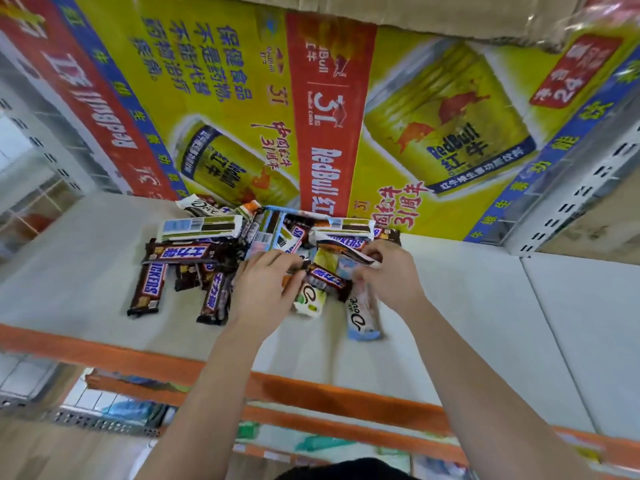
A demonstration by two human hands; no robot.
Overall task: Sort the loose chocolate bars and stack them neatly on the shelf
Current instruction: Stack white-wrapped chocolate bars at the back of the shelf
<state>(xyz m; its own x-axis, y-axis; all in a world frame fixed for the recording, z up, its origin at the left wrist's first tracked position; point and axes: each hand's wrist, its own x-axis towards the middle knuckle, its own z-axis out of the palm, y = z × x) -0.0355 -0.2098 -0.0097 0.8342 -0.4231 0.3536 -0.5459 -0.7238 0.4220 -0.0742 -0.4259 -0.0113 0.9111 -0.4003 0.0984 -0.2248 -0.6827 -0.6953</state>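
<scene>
A loose heap of chocolate bars [221, 244] lies on the white shelf [485, 323] against a carton. It mixes brown Snickers bars [149, 285], pale Dove bars [362, 313] and white bars with barcodes [201, 227]. My left hand [263, 292] rests on the heap's middle, its fingertips pinching the left end of a short brown Snickers bar [327, 277]. My right hand [389, 275] is just right of it, fingers closed on the end of another Snickers bar [346, 244] that lies across the top. A white-and-green Dove bar [310, 301] lies between my hands.
Yellow and red Red Bull cartons [242, 98] stand along the back of the shelf. An orange beam [138, 358] marks the shelf's front edge, with goods on a lower level below. A perforated metal upright [568, 202] stands at the right. Bare shelf surface extends right of the heap.
</scene>
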